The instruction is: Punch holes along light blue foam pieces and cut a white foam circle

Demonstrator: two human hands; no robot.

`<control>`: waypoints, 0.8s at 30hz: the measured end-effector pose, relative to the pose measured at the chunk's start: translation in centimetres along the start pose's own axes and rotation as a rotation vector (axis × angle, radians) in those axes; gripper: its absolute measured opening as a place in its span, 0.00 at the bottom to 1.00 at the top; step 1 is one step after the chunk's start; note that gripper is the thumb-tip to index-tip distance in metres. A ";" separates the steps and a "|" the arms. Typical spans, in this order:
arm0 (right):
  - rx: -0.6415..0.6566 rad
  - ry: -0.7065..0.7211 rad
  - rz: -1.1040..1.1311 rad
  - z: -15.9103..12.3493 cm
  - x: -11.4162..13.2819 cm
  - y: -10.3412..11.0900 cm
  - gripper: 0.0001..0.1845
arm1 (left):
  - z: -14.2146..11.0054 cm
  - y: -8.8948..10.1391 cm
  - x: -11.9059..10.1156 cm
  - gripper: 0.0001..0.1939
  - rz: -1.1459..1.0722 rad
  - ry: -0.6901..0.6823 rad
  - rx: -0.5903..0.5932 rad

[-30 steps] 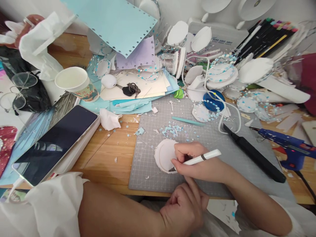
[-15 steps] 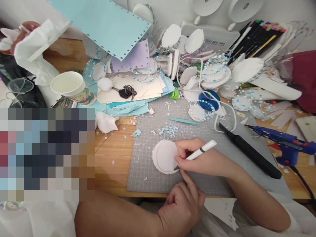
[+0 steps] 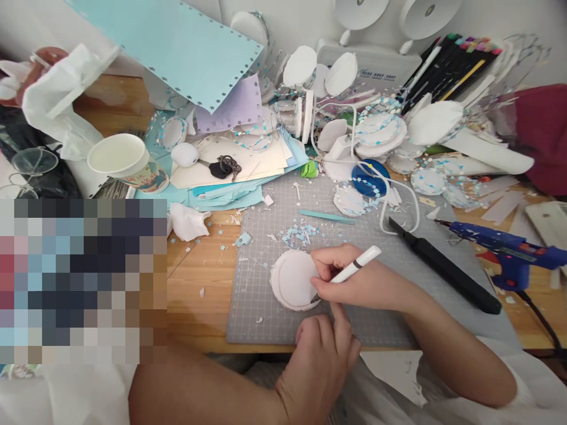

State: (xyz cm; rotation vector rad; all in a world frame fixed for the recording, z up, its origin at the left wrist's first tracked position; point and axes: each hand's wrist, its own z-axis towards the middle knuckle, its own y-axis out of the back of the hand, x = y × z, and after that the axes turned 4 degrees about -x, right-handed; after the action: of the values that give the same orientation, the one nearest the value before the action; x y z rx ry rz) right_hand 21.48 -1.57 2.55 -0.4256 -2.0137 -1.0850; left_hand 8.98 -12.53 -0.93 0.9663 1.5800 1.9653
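Observation:
A round white foam-like disc [image 3: 292,277], with a curved line marked inside its edge, lies flat on the grey cutting mat [image 3: 261,330]. My right hand [image 3: 341,277] grips a white pen-shaped tool [image 3: 361,264] with a black band. Its dark tip is down at the disc's lower right edge, and my fingers partly cover that side. Just below, my left hand [image 3: 321,354] rests at the mat's front edge. Its index finger stretches up under my right hand, the other fingers are bent, and I see nothing held in it.
Small blue stars [image 3: 301,234], a turquoise strip [image 3: 326,216], a black knife [image 3: 447,268] and a blue glue gun [image 3: 491,239] lie around. Behind are stacked paper [image 3: 261,156], a paper cup [image 3: 128,160], a white cable [image 3: 416,212] and several decorated white discs [image 3: 349,200].
The fingers of my left hand have uncurled a little, and its index fingertip has drawn slightly away from the disc's edge. My right hand keeps the tool at the disc's lower right.

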 end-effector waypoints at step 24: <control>-0.152 -0.017 -0.041 -0.1 -0.6 0.9 0.16 | 0.0 -0.2 -0.3 0.09 0.095 -0.025 -0.013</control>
State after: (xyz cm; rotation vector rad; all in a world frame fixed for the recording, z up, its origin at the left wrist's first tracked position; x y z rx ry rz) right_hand 22.47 -1.05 2.58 -0.4756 -1.9693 -1.2692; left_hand 9.18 -12.73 -1.22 1.0749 1.5320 2.0168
